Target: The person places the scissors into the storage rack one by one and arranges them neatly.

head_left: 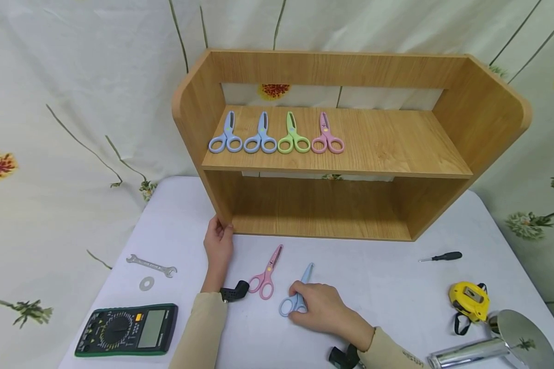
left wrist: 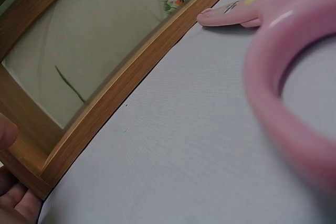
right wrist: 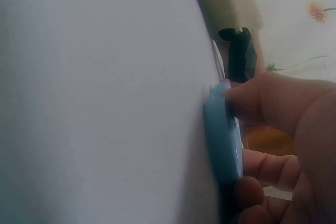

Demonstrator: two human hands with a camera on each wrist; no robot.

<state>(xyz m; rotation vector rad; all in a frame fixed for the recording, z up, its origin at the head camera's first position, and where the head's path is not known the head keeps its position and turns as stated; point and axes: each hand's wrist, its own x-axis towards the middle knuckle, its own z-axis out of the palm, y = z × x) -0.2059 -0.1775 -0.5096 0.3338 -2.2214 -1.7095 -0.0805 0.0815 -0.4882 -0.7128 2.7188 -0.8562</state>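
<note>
My left hand (head_left: 219, 249) grips the lower left corner of a wooden shelf (head_left: 323, 233), thumb on the inner side and fingers (left wrist: 21, 203) round the outside of the panel. In my right hand (head_left: 323, 305) a pair of blue scissors (head_left: 307, 274) is held by the handles, tips pointing toward the shelf. The right wrist view shows thumb and fingers pinching the blue handle (right wrist: 220, 135). Between the hands, a pair of pink scissors (head_left: 269, 274) lies on the table, its handle loop large in the left wrist view.
On the upper board stand several scissors in a row: blue ones (head_left: 261, 134), a green pair (head_left: 293, 137) and a pink pair (head_left: 327, 137). A wrench (head_left: 151, 265), washer (head_left: 146, 283) and multimeter (head_left: 126, 330) lie left; a screwdriver (head_left: 443, 256), tape measure (head_left: 470, 301) and shiny metal object (head_left: 526, 335) right.
</note>
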